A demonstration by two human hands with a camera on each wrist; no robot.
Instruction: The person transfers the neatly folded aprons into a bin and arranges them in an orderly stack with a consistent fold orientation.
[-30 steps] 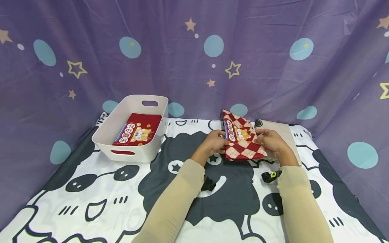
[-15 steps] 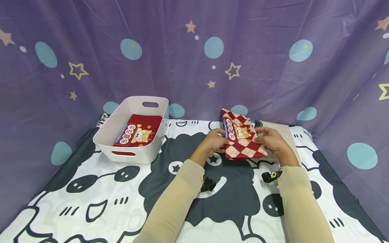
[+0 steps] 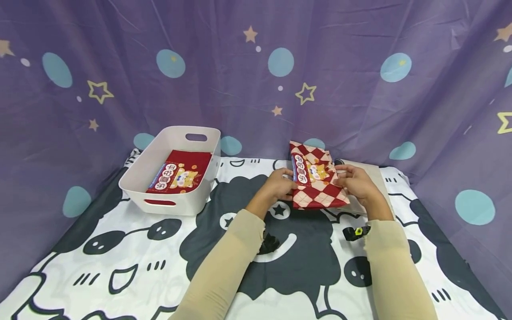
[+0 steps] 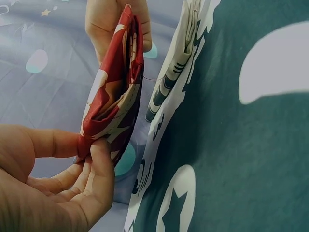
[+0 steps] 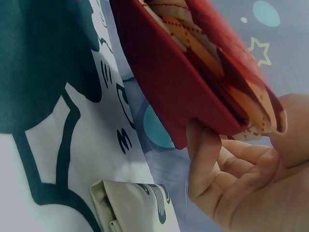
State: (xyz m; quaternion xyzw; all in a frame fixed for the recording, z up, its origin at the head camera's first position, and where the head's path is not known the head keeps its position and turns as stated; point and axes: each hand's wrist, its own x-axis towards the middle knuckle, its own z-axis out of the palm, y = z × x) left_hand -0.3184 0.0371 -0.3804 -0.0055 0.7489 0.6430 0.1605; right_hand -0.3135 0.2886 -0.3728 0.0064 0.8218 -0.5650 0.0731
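Left of the checked packet [image 3: 316,182] pinched by left hand [image 3: 280,186] and right hand [image 3: 354,182], a white basket [image 3: 140,175] holds another red packet [image 3: 180,172].

Left hand [image 4: 43,193] pinches the near edge of the red checkered packet [image 4: 113,92] between thumb and fingers [image 4: 99,179], right hand [image 4: 108,19] holding its far end.

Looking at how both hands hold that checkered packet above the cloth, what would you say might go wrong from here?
The left hand and right hand pinch the checkered packet only at its edges, so either grip might slip and drop it. In the wrist views the packet gapes open, so whatever is folded inside might slide out. The white basket already holds a red packet; a careless drop there could land crooked.
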